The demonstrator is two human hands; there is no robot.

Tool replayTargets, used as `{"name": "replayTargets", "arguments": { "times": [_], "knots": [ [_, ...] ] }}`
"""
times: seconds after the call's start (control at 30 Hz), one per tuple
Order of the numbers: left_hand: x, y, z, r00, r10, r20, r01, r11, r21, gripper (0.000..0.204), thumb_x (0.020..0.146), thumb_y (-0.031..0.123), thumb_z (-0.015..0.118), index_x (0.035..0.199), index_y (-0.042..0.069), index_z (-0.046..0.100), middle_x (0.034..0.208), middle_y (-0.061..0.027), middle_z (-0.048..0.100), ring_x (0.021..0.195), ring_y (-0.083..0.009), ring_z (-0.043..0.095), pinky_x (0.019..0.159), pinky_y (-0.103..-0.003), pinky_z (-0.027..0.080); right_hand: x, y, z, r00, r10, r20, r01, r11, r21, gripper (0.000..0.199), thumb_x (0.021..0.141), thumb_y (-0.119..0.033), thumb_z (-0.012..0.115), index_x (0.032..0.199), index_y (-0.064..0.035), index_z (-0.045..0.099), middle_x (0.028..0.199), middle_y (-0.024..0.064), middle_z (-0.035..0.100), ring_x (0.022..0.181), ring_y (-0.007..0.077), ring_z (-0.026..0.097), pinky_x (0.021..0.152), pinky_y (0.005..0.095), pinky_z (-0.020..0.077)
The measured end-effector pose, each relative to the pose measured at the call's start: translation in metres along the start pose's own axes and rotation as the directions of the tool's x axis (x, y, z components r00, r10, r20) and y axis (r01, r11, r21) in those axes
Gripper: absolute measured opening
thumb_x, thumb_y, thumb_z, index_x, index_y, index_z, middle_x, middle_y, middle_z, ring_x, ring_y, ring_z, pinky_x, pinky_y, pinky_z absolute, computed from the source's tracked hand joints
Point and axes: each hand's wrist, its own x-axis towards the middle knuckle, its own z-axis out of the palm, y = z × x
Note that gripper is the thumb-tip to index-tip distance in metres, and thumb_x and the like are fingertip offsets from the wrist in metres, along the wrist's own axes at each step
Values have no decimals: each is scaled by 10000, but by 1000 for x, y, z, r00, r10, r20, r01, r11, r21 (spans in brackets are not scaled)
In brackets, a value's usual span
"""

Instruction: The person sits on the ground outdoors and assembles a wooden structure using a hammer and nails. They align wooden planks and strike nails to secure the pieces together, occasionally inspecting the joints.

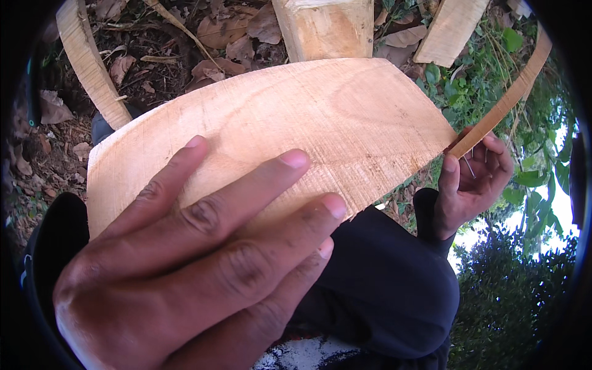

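A broad, pale wooden board [296, 117] with rough saw marks, one curved edge and an angled right end lies across the middle. My left hand [203, 246] is open on top of it, fingers stretched and spread over the grain. Out at the board's right corner, my right hand [472, 185] is closed, thumb and fingers pinching the lower end of a thin wooden strip [505, 102]. That strip's end is right by the board's corner. In the curl of the same hand are thin metal pieces that look like nails [470, 168].
Beyond the board stands a thick wooden block [330, 31]. Other wood pieces are at the upper left [92, 68] and upper right [453, 31]. Dry leaves [225, 31] and soil cover the ground, with green plants at right. My dark-clothed leg [388, 277] is bent below the board.
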Motion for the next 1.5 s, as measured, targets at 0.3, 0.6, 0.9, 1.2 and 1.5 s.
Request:
{"name": "replayTargets", "arguments": {
  "times": [0.3, 0.6, 0.9, 1.2, 1.5],
  "knots": [
    [0, 0, 4, 999, 12, -37, -12, 1000, 6, 219, 861, 75, 716, 1080, 67, 700, 1217, -141, 685, 1226, -383, 594, 1081, -595, 402, 0, 2, 2, 1000, -9, 8, 9, 1000, 28, 622, 805, 1, 768, 1295, 22, 386, 1319, 196, 468, 1231, 268, 551, 1041, 385, 483],
    [1, 1, 7, 998, 27, -59, -24, 999, 43, 211, 850, 65, 730, 1060, 56, 710, 1172, -150, 703, 1196, -395, 613, 1061, -583, 426, 2, 16, -16, 985, 114, 127, -141, 963, 231, 764, 940, -432, 606, 1448, 62, 318, 1419, 270, 438, 1302, 355, 491, 1064, 440, 436],
    [3, -2, 6, 982, 136, -131, -116, 982, 149, 293, 795, 8, 715, 1087, 23, 710, 1157, -188, 701, 1168, -434, 625, 1024, -556, 467, 3, 51, -7, 925, 82, 371, -337, 632, 698, 800, 979, -570, 427, 1425, 94, 405, 1491, 338, 353, 1413, 403, 351, 1171, 548, 244],
    [-10, -12, 6, 978, 149, -148, -139, 988, 73, 671, 555, -151, 453, 1181, -27, 660, 1262, -240, 640, 1274, -449, 542, 1089, -502, 426, -7, 70, 37, 981, 23, 192, -181, 462, 868, 473, 1036, -352, 425, 1232, 60, 553, 1253, 221, 528, 1262, 300, 447, 1126, 454, 313],
    [-10, 6, 13, 979, 145, -141, -131, 986, 104, 722, 580, -129, 457, 1270, -7, 634, 1324, -222, 610, 1321, -389, 512, 1121, -429, 387, -5, 60, 48, 996, 78, 36, -65, 413, 909, 427, 1040, -312, 487, 1225, 67, 555, 1156, 197, 654, 1035, 225, 640, 908, 360, 507]
  ]
}}
